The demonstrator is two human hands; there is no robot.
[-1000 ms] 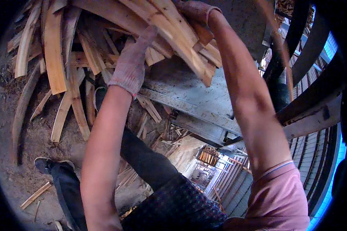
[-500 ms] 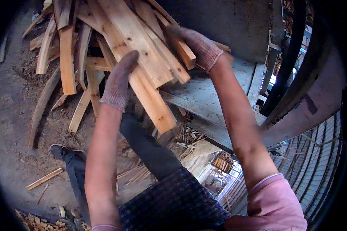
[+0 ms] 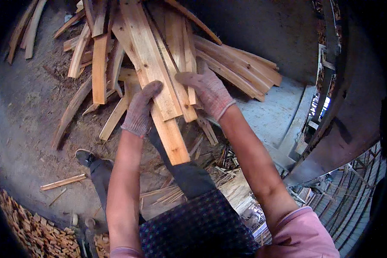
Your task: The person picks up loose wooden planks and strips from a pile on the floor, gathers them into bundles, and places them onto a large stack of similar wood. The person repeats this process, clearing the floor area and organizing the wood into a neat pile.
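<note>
Between my hands is a bundle of long wooden planks (image 3: 159,77), their near ends uneven and one end jutting toward me. My left hand (image 3: 142,108), in a dirty knit work glove, grips the bundle's left side with its thumb on top. On the right side, my gloved right hand (image 3: 208,91) is closed around the plank edges, thumb over the top and other fingers hidden beneath. The far ends of the bundle run out of view at the top. Just beyond my right hand, more boards (image 3: 241,69) lie fanned out on a pale metal surface (image 3: 271,109).
A loose heap of planks (image 3: 99,71) lies on the dirty floor to the left. Thin strips (image 3: 62,182) lie near my foot. Stacked wood pieces (image 3: 34,232) fill the lower left. A rusty metal panel (image 3: 331,142) rises at the right.
My right hand has left the outer boards and closed on the bundle's right side. Those boards now show separately on the metal surface. The view has shifted, with more stacked wood showing lower left.
</note>
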